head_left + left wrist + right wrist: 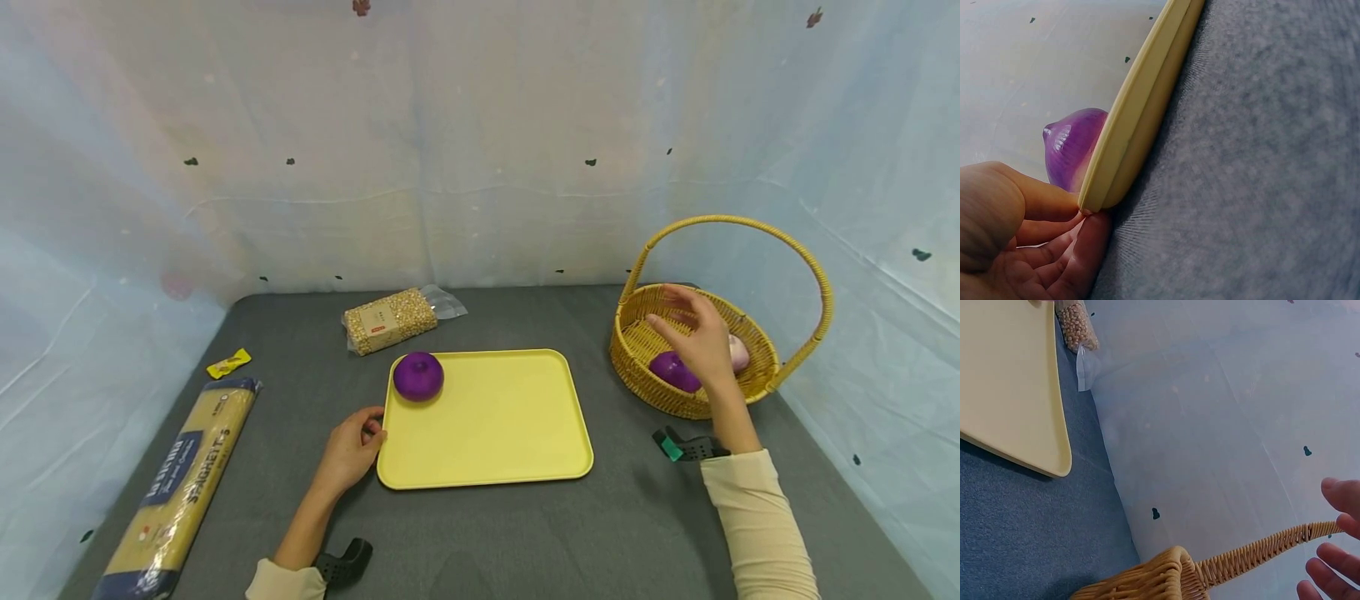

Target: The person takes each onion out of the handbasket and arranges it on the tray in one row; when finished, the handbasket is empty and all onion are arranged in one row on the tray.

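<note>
My left hand (351,454) pinches the left rim of a yellow tray (495,417), the thumb on one side of the edge and a finger on the other in the left wrist view. On the tray's far left corner sits a purple onion (418,377). Over the wicker basket (637,387) hovers my right hand (701,337), its fingers loosely bent and nothing between them. A second purple onion (673,372) and a pale pinkish bulb (738,354) lie in the basket, both partly hidden by that hand.
The basket's tall handle (750,223) arches up behind my right hand. Beyond the tray lies a bag of light-coloured beans or grains (393,321). A long spaghetti pack (183,483) and a small yellow wrapped sweet (228,364) are at the left of the grey table.
</note>
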